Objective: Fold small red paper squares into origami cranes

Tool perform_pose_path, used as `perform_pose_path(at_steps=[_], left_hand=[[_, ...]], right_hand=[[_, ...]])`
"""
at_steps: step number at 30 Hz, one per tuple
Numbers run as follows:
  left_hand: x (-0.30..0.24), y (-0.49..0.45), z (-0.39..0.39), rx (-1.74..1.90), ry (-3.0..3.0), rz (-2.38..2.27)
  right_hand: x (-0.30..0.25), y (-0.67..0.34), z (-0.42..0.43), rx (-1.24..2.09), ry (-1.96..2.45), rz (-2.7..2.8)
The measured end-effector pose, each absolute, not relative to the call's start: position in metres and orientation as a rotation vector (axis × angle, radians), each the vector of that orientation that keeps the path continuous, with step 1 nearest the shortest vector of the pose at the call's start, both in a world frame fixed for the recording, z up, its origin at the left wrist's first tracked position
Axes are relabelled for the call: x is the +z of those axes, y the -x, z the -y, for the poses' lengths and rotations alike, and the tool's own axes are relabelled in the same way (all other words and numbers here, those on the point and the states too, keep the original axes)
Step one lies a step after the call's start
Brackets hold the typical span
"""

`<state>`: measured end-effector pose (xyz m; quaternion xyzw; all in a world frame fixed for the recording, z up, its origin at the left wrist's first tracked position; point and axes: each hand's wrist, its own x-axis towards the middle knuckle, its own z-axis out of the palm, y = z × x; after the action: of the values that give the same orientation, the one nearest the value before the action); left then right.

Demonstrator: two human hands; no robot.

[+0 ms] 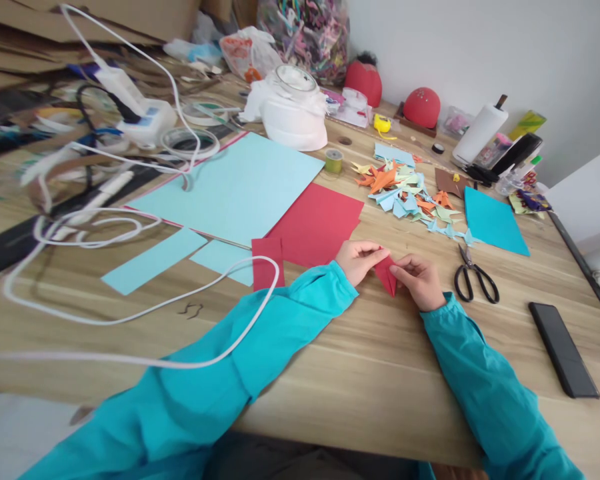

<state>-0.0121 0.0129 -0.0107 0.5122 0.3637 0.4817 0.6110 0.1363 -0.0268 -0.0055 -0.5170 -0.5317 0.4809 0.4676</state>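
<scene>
A small folded piece of red paper (pixel 387 275) is held between my two hands just above the wooden table. My left hand (pixel 359 261) pinches its upper left edge between thumb and fingers. On the other side, the thumb and fingers of my right hand (pixel 421 280) grip its right edge. The folded paper narrows to a point at the bottom. Red sheets (pixel 316 223) lie just beyond my left hand, and black-handled scissors (pixel 473 277) rest to the right of my right hand.
Folded paper birds (pixel 405 190) in several colours are heaped beyond my hands. Light blue sheets (pixel 240 187) and strips (pixel 153 260) lie to the left. A white cable (pixel 250 333) loops across my left sleeve. A phone (pixel 563 349) lies at the right, a thread spool (pixel 333 161) further back.
</scene>
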Motion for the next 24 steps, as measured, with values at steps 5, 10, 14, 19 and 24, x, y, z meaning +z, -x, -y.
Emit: perform_pose_path(at_steps=[5, 10, 14, 19, 24], left_hand=[[-0.0085, 0.0147, -0.0123, 1.063, -1.106, -0.809], [-0.0098, 0.0153, -0.0123, 1.039, -0.998, -0.719], [-0.0094, 0.0135, -0.0120, 1.041, -0.919, -0.755], [-0.0071, 0.0125, -0.0107, 1.042, -0.977, -0.773], [-0.0115, 0.0103, -0.0089, 1.012, -1.231, -0.764]], right_hand=[[-0.0063, -0.1368, 0.0264, 1.184, 1.271, 1.316], [-0.0060, -0.1369, 0.0271, 1.189, 1.281, 1.335], [-0.0084, -0.1379, 0.0273, 1.162, 1.284, 1.332], [-0.0107, -0.1397, 0.0265, 1.161, 1.268, 1.310], [-0.0103, -0.1406, 0.0254, 1.144, 1.252, 1.271]])
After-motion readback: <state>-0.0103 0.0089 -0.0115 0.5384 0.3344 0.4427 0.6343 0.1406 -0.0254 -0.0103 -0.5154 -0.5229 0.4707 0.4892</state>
